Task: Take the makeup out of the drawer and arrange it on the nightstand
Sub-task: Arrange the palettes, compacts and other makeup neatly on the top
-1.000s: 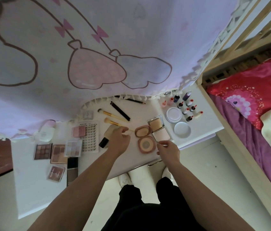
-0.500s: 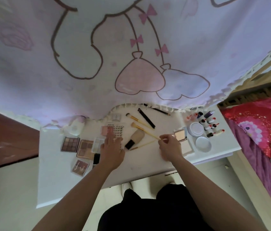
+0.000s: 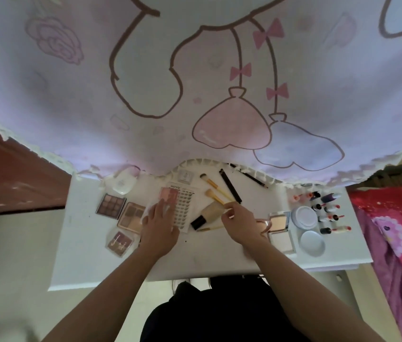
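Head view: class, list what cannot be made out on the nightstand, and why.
Clear palette: head view, mostly under the left hand.
Round compact: head view, covered by the right hand.
Black pencil: head view, far end under the curtain fringe.
Small bottles: head view, labels too small to read.

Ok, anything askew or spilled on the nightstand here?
Nothing spilled or damaged. Only the brushes look untidy: the stubby brush lies slanted, off-line with the gold brush the right hand pinches. A black pencil sits partly under the curtain fringe.
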A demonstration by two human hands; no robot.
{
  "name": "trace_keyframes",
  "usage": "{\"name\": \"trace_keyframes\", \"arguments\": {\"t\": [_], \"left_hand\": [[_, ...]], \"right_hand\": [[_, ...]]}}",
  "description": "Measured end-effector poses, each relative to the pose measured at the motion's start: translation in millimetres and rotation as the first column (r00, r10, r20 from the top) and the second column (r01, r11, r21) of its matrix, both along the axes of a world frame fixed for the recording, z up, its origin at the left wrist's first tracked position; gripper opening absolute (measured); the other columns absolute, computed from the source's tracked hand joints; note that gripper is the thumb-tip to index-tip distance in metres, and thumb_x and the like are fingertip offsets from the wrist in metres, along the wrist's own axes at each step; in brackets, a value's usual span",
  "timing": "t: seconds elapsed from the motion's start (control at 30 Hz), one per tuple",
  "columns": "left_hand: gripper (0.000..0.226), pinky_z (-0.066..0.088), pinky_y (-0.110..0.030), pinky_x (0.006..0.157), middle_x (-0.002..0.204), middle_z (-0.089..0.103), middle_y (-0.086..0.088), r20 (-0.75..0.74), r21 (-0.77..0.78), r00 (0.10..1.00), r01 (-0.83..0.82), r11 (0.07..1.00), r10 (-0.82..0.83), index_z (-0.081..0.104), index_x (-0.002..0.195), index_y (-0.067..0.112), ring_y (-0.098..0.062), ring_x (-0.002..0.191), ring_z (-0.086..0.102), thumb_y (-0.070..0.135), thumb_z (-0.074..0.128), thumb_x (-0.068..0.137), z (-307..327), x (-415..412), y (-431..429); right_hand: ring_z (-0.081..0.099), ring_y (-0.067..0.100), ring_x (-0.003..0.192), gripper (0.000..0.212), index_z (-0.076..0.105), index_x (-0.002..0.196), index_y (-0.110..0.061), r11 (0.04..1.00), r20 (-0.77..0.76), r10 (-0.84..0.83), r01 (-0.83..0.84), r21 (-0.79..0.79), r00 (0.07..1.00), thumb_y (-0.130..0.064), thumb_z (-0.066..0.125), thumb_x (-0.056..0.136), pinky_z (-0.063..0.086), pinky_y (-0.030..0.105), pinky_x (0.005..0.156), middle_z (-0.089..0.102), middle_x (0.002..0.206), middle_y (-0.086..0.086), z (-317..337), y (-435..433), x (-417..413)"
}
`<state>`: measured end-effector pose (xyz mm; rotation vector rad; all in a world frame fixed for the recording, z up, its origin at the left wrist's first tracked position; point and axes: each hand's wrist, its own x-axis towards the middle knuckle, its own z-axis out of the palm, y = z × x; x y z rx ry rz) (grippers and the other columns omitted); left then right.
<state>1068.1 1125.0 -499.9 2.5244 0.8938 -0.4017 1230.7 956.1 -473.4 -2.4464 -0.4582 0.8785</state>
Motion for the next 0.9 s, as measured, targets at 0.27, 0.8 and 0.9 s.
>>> {"name": "trace_keyframes", "arguments": {"t": [0.27,0.8,0.9], "left_hand": [[0.077,0.004,-0.053,0.121,0.164,-0.015,-0.005,-0.08,-0.026,0.977,0.197,0.98,-0.199,0.005,0.157,0.028,-0.027,0.151,-0.012,0.05,0.046,0.096,-6.2,83.8,-35.3],[0.093,-0.004,-0.069,0.114,0.159,-0.033,-0.003,-0.315,0.04,0.78,0.58,0.814,-0.541,-0.015,0.153,0.04,-0.033,0.145,-0.03,0.057,0.048,0.087,-35.8,168.7,-61.1],[0.086,-0.002,-0.065,0.116,0.16,-0.031,-0.002,-0.305,0.034,0.821,0.516,0.856,-0.483,-0.013,0.152,0.043,-0.032,0.146,-0.029,0.055,0.044,0.089,-37.0,157.1,-50.2]], "right_hand": [[0.062,0.023,0.11,0.036,0.06,0.129,-0.018,0.999,0.018,0.01,-0.01,-0.045,1.0,-0.017,0.055,0.093,0.047,0.029,0.089,0.065,0.121,0.006,-18.0,-20.5,90.1],[0.062,0.033,0.104,0.027,0.057,0.123,-0.014,0.945,0.124,0.229,-0.19,-0.266,0.966,-0.018,0.051,0.097,0.045,0.034,0.076,0.06,0.121,0.01,-58.9,-24.4,156.6],[0.062,0.031,0.102,0.025,0.056,0.121,-0.012,0.941,0.092,0.245,-0.215,-0.26,0.965,-0.019,0.05,0.098,0.045,0.034,0.075,0.061,0.118,0.01,-60.5,-24.1,155.2]]}}
